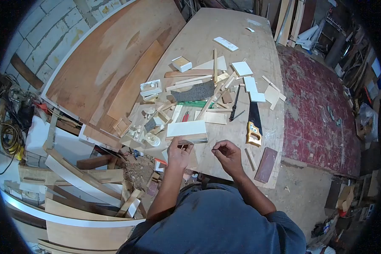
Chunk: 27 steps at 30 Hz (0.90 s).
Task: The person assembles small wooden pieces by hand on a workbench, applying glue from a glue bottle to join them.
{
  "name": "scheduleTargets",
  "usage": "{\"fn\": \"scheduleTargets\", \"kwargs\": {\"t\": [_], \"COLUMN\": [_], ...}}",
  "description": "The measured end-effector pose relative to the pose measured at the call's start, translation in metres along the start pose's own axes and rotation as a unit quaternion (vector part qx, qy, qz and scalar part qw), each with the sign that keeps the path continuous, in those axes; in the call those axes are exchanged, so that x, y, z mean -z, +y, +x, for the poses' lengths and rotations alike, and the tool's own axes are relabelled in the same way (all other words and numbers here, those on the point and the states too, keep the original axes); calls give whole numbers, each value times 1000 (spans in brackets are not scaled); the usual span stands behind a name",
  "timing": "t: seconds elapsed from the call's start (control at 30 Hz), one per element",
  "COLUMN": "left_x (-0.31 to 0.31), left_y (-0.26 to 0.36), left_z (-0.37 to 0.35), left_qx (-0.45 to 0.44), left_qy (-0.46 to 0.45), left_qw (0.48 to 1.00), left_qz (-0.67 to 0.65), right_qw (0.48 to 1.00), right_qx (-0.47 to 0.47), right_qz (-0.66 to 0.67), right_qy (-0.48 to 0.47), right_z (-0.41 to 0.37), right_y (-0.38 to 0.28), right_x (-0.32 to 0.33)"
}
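A small wooden box with a white top (186,129) is at the near edge of the workbench, and my left hand (180,153) grips its front side with the fingers curled under it. To its right my right hand (227,155) hovers over the bench, thumb and fingertips pinched together; whatever is between them is too small to make out. Beyond my right hand lies a handsaw with a yellow handle (253,134). A dark slim tool (235,103) rests left of the saw.
Wood offcuts, white pieces (241,69) and a grey abrasive sheet (193,92) cover the middle of the workbench (190,31). A reddish-brown block (266,165) lies near the right edge. A large wooden panel (101,63) leans at the left.
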<state>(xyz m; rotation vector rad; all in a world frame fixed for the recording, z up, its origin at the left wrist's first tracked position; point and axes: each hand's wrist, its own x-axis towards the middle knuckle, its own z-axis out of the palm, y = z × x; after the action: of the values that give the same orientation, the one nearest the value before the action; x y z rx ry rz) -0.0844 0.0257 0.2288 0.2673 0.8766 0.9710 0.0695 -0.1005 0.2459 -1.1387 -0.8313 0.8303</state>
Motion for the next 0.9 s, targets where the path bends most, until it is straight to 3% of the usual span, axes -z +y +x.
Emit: {"fn": "scheduleTargets", "kwargs": {"t": [0.27,0.37,0.43,0.57,0.7,0.9], "left_x": [-12,-16,-18,-25,-27,-31], "left_y": [-16,-21,-23,-27,-29,-28], "left_z": [-4,-5,-5,-8,-10,-8], "left_qx": [11,10,24,27,34,37], "left_qy": [0,-15,-20,-18,-35,-34], "left_qw": [1000,1000,1000,999,999,999], "left_qz": [-10,-4,-6,18,-3,-18], "right_qw": [982,964,932,920,940,974], "right_qx": [23,77,149,169,153,-5], "right_qz": [-183,-254,-324,-351,-303,-225], "right_qy": [29,12,-57,-32,-37,-21], "right_z": [3,9,15,24,27,23], "right_y": [-6,-21,-26,-37,-38,-13], "right_x": [26,33,39,44,50,57]}}
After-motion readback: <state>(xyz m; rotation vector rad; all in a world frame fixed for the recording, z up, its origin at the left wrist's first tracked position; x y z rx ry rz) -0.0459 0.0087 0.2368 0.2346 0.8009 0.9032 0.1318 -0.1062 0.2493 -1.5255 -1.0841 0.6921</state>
